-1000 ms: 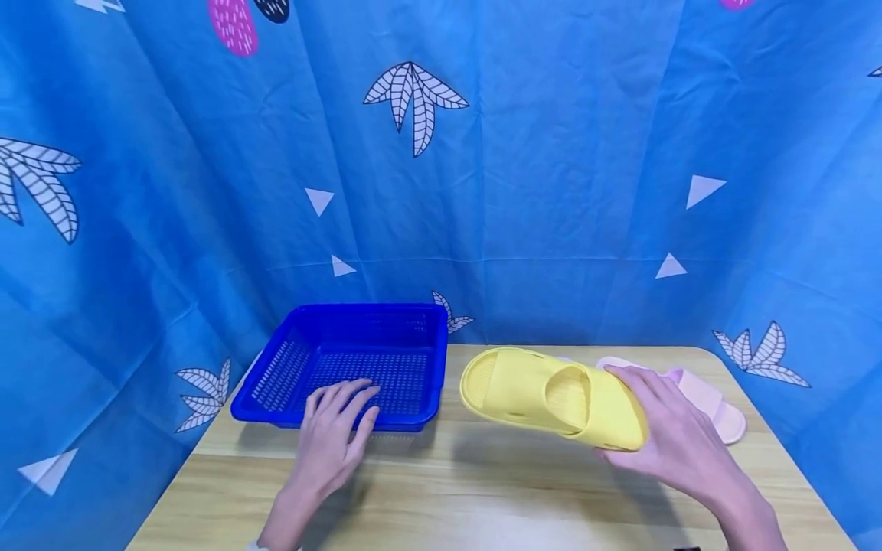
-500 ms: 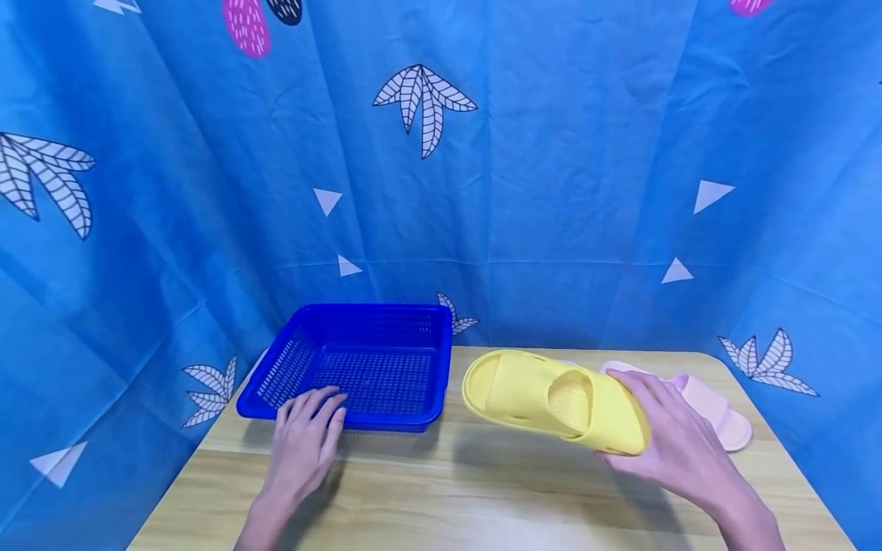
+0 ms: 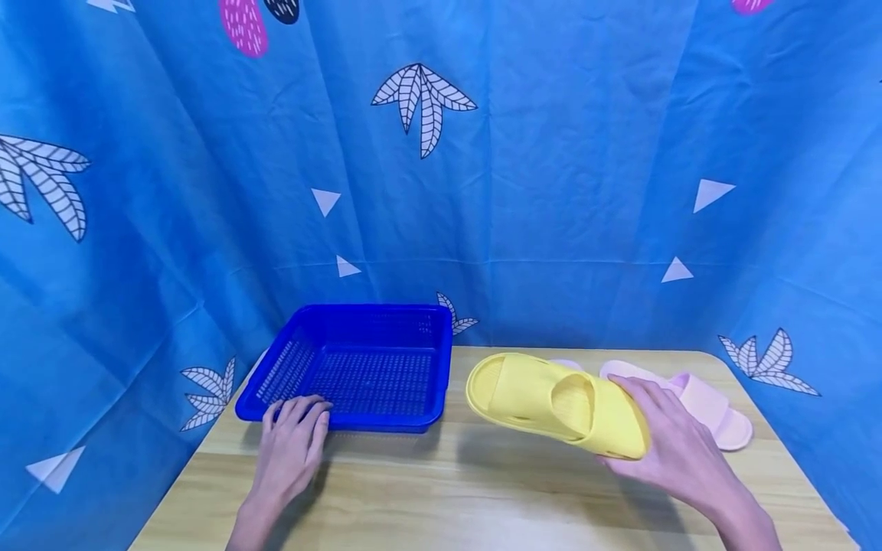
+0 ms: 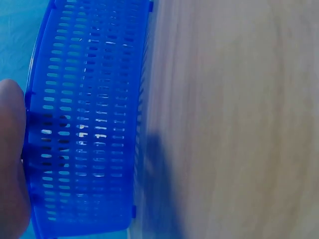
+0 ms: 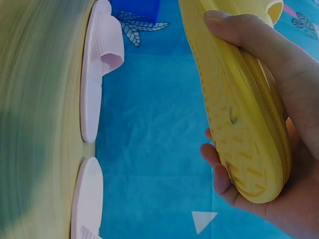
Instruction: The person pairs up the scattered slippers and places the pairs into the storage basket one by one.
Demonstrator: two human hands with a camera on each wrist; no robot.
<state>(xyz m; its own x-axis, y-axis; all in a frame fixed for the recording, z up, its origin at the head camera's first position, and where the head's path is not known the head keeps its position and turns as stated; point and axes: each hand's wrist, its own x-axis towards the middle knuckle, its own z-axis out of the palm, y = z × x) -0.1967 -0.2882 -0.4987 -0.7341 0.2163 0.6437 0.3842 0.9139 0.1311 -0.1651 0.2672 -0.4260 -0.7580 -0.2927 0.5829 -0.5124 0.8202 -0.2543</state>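
In the head view, a yellow slipper [image 3: 530, 390] hangs above the table. My right hand [image 3: 671, 440] grips its right end. Its treaded sole faces the right wrist view, thumb on one side and fingers wrapped round the other; a second yellow layer shows behind, and I cannot tell whether that is another slipper. On the left stands a blue plastic basket [image 3: 375, 379] with perforated walls. My left hand [image 3: 285, 448] holds its near rim towards the left corner, fingers over the edge. The basket's outer wall [image 4: 84, 149] fills much of the left wrist view, with part of the hand at the rim.
Pale pink slippers lie at the table's back right: one pink slipper [image 3: 733, 430] is partly behind my right hand, another pink slipper [image 3: 568, 364] mostly behind the yellow one. A blue patterned curtain [image 3: 565, 191] surrounds the wooden table [image 3: 427, 497].
My left hand has moved left along the basket's near side and now holds the rim. The yellow slipper stays in my right hand, almost unmoved. The view has shifted slightly.
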